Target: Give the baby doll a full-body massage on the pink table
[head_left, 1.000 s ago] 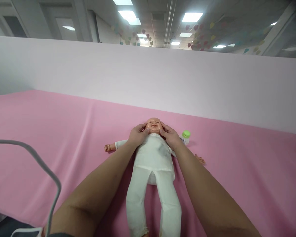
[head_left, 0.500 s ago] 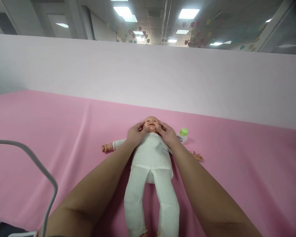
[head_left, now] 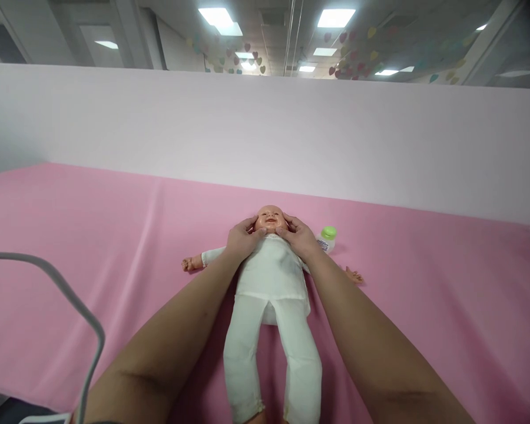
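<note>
Head view, 1 doll (head_left: 271, 277), 1 left hand (head_left: 242, 240), 1 right hand (head_left: 299, 239), 1 bottle (head_left: 326, 238)

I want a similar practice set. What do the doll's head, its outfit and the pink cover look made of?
Doll's head: probably moulded plastic or vinyl, smooth with a slight sheen. Outfit: thin white woven cloth, matte, creased, frayed at a trouser hem. Pink cover: soft matte fabric, lying in shallow folds; the exact fibre cannot be told.
</note>
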The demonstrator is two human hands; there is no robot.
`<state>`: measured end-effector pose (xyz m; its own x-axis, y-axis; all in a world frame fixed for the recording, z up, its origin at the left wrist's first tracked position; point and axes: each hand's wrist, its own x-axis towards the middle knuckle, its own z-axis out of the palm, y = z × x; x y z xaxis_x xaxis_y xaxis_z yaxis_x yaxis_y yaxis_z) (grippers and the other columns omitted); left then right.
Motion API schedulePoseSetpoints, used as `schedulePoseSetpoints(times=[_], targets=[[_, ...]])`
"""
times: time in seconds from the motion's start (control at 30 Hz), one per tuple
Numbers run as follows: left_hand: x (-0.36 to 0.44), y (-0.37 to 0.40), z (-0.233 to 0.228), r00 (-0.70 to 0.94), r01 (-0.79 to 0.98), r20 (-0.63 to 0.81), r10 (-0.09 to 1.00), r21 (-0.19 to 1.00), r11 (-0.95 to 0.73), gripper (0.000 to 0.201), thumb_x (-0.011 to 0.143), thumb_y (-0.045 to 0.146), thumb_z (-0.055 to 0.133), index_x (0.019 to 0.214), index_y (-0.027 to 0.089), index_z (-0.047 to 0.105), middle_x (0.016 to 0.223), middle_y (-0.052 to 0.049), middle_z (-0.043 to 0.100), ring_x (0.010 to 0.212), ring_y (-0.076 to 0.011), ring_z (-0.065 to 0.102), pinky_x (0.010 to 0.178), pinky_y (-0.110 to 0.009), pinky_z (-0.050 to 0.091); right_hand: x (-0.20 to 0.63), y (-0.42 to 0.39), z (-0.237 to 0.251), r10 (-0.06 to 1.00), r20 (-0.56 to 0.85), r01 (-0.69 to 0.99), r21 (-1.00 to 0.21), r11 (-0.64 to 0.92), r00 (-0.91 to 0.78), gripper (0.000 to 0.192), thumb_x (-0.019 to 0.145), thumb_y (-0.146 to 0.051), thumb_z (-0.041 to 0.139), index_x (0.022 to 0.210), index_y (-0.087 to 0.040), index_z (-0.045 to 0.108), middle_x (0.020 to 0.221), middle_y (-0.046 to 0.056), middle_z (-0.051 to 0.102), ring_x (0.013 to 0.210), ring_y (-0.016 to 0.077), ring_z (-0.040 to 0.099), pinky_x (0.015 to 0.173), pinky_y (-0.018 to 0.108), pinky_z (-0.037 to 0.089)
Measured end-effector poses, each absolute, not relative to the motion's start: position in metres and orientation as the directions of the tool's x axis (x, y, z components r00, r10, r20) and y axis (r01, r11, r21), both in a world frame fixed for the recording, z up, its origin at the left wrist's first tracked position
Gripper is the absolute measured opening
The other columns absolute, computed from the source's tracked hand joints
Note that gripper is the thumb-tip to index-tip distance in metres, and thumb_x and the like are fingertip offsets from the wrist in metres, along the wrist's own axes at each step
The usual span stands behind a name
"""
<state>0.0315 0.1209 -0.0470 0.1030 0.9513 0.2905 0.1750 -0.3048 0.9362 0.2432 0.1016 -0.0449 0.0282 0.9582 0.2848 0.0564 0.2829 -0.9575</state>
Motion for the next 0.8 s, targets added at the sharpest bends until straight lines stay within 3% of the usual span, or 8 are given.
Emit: schedulePoseSetpoints(times=[0.27,0.4,0.6,0.8], targets=[[0.030,0.122,-0.044,0.131,0.075,0.290,0.948,0.951,-0.301,0.053,0.090,0.043,0.072,0.137,0.018,0.071,0.142,-0.009,0.068,0.135,-0.0292,0.062,0.119,-0.044,0.044,0.245,0.107,-0.048,0.979,0.198,-0.154,-0.967,0.203,0.047,0.067,0.075,-0.056,0.085,0.133,-0.025,0.070,0.148,0.008,0.065,0.137,0.0308,0.059,0.117,0.049,0.046],[0.029,0.118,-0.039,0.115,0.138,0.303,0.946,0.938,-0.317,0.048,0.096,0.046,0.065,0.135,0.019,0.072,0.145,-0.008,0.065,0.141,-0.0277,0.057,0.123,-0.043,0.039,0.245,0.103,-0.045,0.969,0.246,-0.069,-0.966,0.248,0.036,0.059,0.082,-0.056,0.080,0.132,-0.026,0.070,0.146,0.008,0.066,0.136,0.0302,0.061,0.115,0.049,0.048],[0.034,0.111,-0.037,0.141,0.320,0.290,0.947,0.892,-0.320,0.079,0.081,0.054,0.082,0.151,0.023,0.059,0.145,-0.008,0.067,0.131,-0.0317,0.064,0.112,-0.041,0.050,0.238,0.098,-0.042,0.956,0.279,0.181,-0.949,0.260,0.090,0.075,0.071,-0.050,0.091,0.137,-0.029,0.062,0.139,0.007,0.070,0.126,0.0285,0.066,0.112,0.048,0.051],[0.037,0.111,-0.038,0.085,0.361,0.300,0.950,0.880,-0.311,0.072,0.082,0.051,0.082,0.147,0.026,0.063,0.136,-0.006,0.073,0.122,-0.0302,0.070,0.107,-0.040,0.053,0.237,0.101,-0.044,0.955,0.278,0.175,-0.950,0.257,0.108,0.078,0.070,-0.047,0.091,0.139,-0.028,0.062,0.139,0.007,0.070,0.125,0.0280,0.067,0.110,0.046,0.053]])
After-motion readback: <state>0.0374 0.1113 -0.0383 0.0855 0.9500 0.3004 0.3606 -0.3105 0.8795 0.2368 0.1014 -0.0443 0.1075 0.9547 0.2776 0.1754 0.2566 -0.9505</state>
